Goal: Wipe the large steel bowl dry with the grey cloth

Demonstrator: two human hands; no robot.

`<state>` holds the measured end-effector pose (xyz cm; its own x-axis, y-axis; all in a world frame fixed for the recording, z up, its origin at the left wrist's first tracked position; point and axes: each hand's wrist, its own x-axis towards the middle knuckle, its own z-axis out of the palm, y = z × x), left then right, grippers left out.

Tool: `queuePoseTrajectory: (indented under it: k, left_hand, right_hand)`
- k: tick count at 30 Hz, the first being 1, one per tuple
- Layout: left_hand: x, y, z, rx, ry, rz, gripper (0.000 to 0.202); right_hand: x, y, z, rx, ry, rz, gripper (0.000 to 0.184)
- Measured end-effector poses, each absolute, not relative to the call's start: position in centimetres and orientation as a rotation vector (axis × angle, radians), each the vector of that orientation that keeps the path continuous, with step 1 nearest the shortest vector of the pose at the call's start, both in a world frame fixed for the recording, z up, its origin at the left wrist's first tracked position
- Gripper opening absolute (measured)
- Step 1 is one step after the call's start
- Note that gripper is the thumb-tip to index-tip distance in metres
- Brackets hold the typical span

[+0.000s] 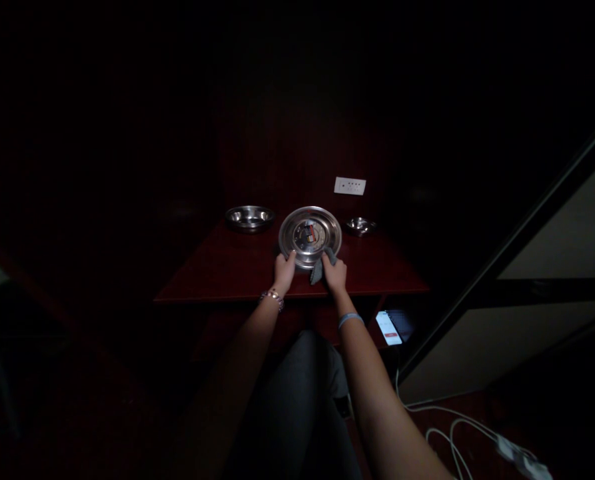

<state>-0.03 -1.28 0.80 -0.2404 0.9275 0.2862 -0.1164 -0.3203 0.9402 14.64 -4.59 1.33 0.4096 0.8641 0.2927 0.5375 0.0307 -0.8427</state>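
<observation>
A round, shiny metal plate (287, 235) with a label at its middle is tilted up toward me above the red-brown table. My left hand (284, 272) grips its near left rim, thumb on the upper face. At the near right rim my right hand (336, 272) is closed on a grey cloth (316, 272), pressing it against the plate. The fingers under the plate are hidden. Behind the plate to the left stands a larger metal bowl (250, 225), and to the right a smaller metal bowl (360, 231).
The table (202, 273) has its front edge just before my forearms. A white socket panel (350, 186) is on the wall behind. A lit phone (389, 328) lies low at the right, with white cables (447, 410) on the floor. Much of the surroundings is dark.
</observation>
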Motion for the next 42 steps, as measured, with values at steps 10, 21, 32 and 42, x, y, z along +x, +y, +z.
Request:
queuePoseTrajectory:
  k: [10, 21, 32, 42]
  left_hand:
    - [0.02, -1.13, 0.7, 1.204, 1.084, 1.673, 0.029]
    - [-0.02, -1.75, 1.27, 1.19, 1.096, 1.651, 0.026]
    - [0.05, -1.5, 1.06, 1.17, 1.074, 1.686, 0.027]
    - [0.03, -1.41, 0.9, 1.183, 1.059, 1.688, 0.028]
  right_hand:
    - [14.57, -4.82, 1.65, -1.665, -1.261, 0.399, 0.049]
    - [14.69, -4.43, 1.3, -1.66, -1.251, 0.413, 0.046]
    - [14.44, -5.14, 1.96, -1.664, -1.268, 0.398, 0.044]
    - [14.41, -5.08, 1.89, -1.657, -1.249, 0.405, 0.045]
